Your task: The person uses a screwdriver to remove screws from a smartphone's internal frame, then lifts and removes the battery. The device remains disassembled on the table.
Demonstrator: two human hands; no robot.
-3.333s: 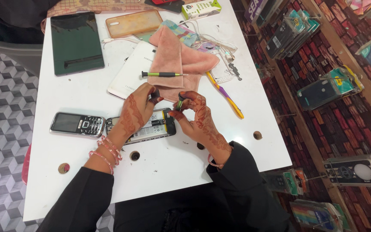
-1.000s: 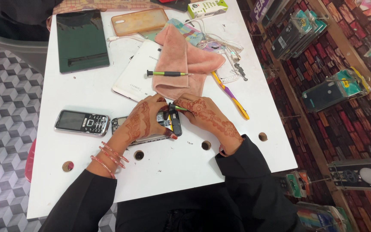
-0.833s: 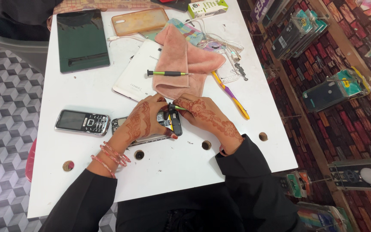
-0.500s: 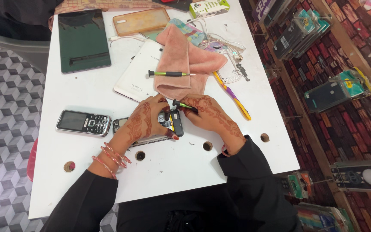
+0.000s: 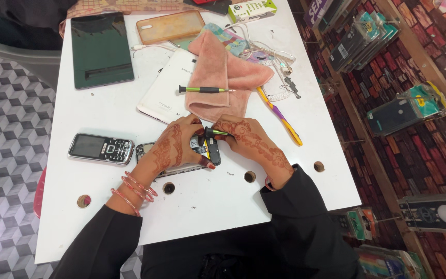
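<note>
Your left hand (image 5: 174, 147) lies over the opened mobile phone with its back cover off (image 5: 179, 157), which rests flat on the white rectangular surface (image 5: 207, 206) just below the middle of the frame; the fingers are curled down on the phone's body, pressing it in place. Your right hand (image 5: 246, 142) sits immediately to the right, touching the phone's right end, its grip clenched around a slim green-and-black precision screwdriver (image 5: 215, 133) whose black tip end points left into the exposed interior. Both hands meet over the phone, fingertips almost touching. To the left of the phone, apart from it, lies a black keypad phone with a grey screen (image 5: 100, 149), face up. Above your hands, a folded pink cloth (image 5: 223, 77) overlaps a white tablet turned face down (image 5: 166, 88), and a second green-handled screwdriver (image 5: 205, 89) rests across the cloth. A purple-and-yellow toothbrush (image 5: 280, 116) lies diagonally to the right of the cloth, near your right hand but not touching it. In the upper left of the frame a dark tablet with a black screen (image 5: 101, 49) lies flat, with an orange-brown phone case (image 5: 170, 26) beside it. A tangle of clear cable and small parts (image 5: 280, 62) sits at the upper right of the surface.
</note>
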